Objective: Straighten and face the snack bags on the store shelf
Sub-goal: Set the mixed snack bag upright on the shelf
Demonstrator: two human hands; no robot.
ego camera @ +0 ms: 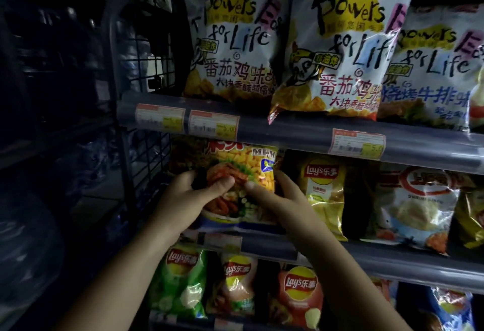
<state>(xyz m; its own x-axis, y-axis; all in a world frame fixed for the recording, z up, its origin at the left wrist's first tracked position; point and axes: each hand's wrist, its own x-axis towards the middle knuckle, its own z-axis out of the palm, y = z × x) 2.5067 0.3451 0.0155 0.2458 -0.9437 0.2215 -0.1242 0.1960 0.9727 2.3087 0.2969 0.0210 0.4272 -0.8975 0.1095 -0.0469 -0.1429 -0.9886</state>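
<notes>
Both bare forearms rise from the lower edge toward the middle tier, where the left hand (pixel 183 199) and right hand (pixel 285 199) hold 1 corn-print snack bag (pixel 248 165) between them. Left thumb presses on the bag's front with the fingers curled behind its left edge; right thumb lies on the front while the fingers wrap its right edge. That bag stands upright at the far left end of the middle tier, front outward, its top tucked under the upper shelf rail (pixel 288 129).

Dim and dark, a wire rack (pixel 141 55) fills the left side. On the top tier stand 3 big white bags: the left white bag (pixel 235 42), the middle white bag (pixel 348 50), whose lower corner hangs over the rail, and the right white bag (pixel 432 68).

Right of the held bag sit a yellow Lay's bag (pixel 324 194) and a red-ring bag (pixel 419 205). Under the lower shelf rail (pixel 392 262) stand a green Lay's bag (pixel 180 278), a tan Lay's bag (pixel 238 286) and an orange Lay's bag (pixel 301 299).

3 price tags sit on the upper rail; the left price tag (pixel 159 118) and the second price tag (pixel 213 123) are side by side, the third price tag (pixel 357 144) further right.
</notes>
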